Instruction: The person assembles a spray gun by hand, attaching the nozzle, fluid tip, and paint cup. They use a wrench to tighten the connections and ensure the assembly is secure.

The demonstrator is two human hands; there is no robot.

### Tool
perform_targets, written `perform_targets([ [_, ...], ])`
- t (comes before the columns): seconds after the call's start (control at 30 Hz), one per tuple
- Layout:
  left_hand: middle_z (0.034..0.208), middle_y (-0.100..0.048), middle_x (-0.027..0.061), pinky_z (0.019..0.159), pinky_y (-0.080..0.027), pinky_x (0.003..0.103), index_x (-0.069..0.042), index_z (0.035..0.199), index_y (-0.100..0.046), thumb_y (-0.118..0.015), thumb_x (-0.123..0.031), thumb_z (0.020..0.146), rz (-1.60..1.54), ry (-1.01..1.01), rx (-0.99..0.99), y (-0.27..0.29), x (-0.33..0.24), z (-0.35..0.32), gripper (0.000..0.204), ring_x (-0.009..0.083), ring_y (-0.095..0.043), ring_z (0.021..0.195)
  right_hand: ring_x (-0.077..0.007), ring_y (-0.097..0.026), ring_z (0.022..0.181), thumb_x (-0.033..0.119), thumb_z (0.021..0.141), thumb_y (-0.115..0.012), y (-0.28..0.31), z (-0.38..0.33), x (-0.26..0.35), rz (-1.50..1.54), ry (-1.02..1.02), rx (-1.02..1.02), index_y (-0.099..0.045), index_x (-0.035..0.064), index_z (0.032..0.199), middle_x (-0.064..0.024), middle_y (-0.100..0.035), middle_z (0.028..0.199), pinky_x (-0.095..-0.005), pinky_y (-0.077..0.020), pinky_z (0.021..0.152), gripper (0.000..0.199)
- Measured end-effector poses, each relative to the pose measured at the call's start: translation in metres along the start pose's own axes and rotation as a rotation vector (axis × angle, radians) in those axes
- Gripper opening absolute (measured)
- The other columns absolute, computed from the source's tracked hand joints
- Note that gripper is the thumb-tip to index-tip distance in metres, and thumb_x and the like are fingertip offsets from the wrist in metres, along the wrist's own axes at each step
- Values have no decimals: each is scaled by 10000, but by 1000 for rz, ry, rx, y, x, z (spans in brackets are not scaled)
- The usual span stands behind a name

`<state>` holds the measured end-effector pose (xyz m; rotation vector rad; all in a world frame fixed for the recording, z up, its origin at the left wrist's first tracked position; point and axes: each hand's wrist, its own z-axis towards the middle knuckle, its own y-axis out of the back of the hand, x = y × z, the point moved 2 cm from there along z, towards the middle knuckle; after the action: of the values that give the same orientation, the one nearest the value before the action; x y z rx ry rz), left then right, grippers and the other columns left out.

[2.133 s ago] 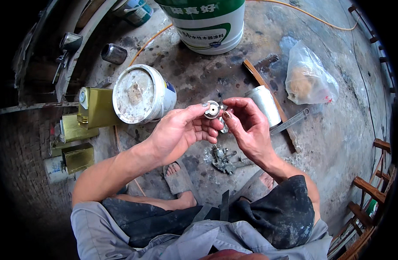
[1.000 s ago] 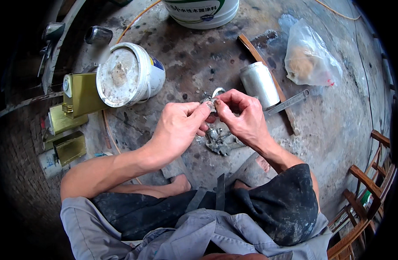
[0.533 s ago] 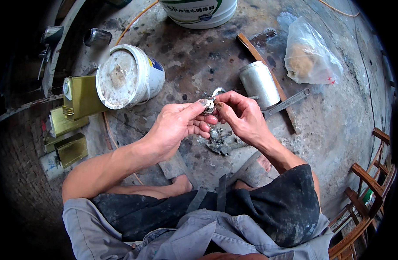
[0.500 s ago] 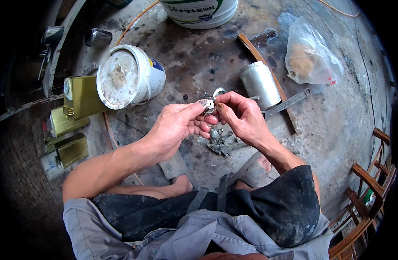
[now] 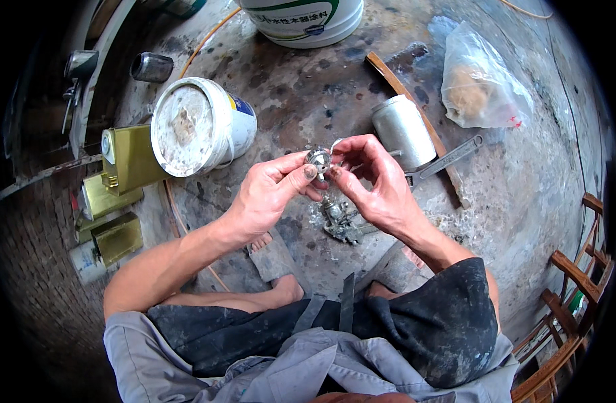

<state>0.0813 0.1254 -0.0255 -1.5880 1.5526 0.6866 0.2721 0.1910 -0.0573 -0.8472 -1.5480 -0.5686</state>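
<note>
My left hand [image 5: 271,191] pinches a small, shiny, round metal part [image 5: 318,158] between thumb and fingers, above the floor between my feet. Close against the part's right side is my right hand [image 5: 382,185], its thumb and fingertips drawn together; what they grip is hidden. A thin metal ring [image 5: 336,143] shows just behind the right fingers, and I cannot tell whether it is held or lies on the floor. Below my hands, a grimy metal spray gun body [image 5: 341,221] rests on the floor, partly covered by the right hand.
A silver metal cup [image 5: 403,131] lies by a wooden strip [image 5: 415,107] and an adjustable wrench [image 5: 449,160]. A lidded white bucket [image 5: 187,124] and gold tins [image 5: 134,158] stand left. A larger bucket [image 5: 308,23] is ahead, a plastic bag [image 5: 482,80] far right, wooden frames [image 5: 576,282] near right.
My left hand has turned the metal part, so its rounded shiny side now shows where a flatter face with holes showed. The right fingers stay close beside it.
</note>
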Motion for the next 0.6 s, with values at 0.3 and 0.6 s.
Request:
perform_targets([
  [0.3, 1299, -657, 59, 928, -509, 287, -25, 1414, -591, -588, -189, 1057, 281, -143, -109, -8, -5, -5, 392, 95, -591, 1052, -103, -615, 753, 206, 1042, -607, 4, -4, -17, 459, -338, 86, -575, 7, 1163, -74, -655, 986, -276, -541, 671, 234],
  [0.6, 1356, -649, 120, 1066, -468, 331, -3, 1400, -593, -598, -105, 1032, 489, -329, -105, -7, -2, -5, 382, 197, -594, 1229, -82, -612, 717, 202, 1055, -570, -9, -10, -5, 699, -475, 228, -647, -5, 1105, -64, -696, 945, -261, -560, 645, 227],
])
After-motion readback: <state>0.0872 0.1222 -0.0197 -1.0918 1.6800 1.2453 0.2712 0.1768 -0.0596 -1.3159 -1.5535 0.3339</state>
